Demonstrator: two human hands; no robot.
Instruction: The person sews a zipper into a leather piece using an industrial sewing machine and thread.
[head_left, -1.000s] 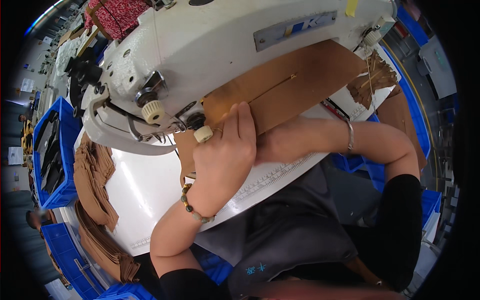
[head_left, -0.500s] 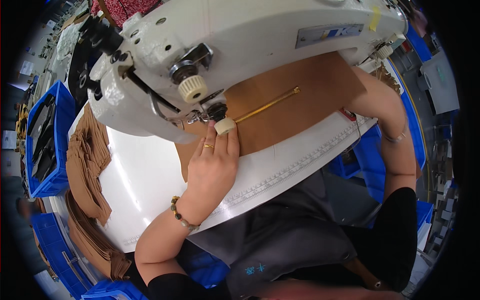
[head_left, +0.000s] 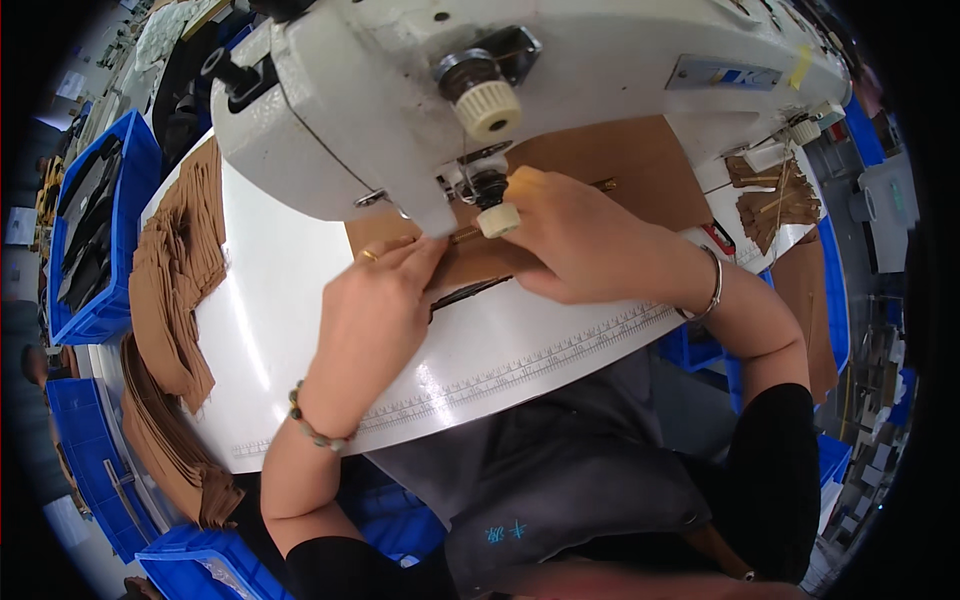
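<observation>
A brown fabric panel (head_left: 630, 150) with a brass zipper (head_left: 608, 186) lies under the white sewing machine (head_left: 610, 75). My left hand (head_left: 375, 305), wearing a ring and bead bracelet, is closed on the panel's near left part, fingertips beside the presser area. My right hand (head_left: 590, 245), with a bangle, is curled over the panel just right of the lower cream knob (head_left: 498, 220); its fingertips are partly hidden there. A dark opening or edge shows along the panel's near side between my hands.
Stacked brown pieces (head_left: 175, 280) lie at left, beside blue bins (head_left: 62, 310) holding dark pieces. Small brown pieces (head_left: 770, 205) lie at right near a red-and-black tool (head_left: 718, 240). A printed ruler (head_left: 540, 365) runs along the white table's (head_left: 270, 300) front edge.
My right hand has come back from the panel's far right to beside the knob. My left hand has shifted left, off the knob, fingers more bent. The camera's view has also shifted.
</observation>
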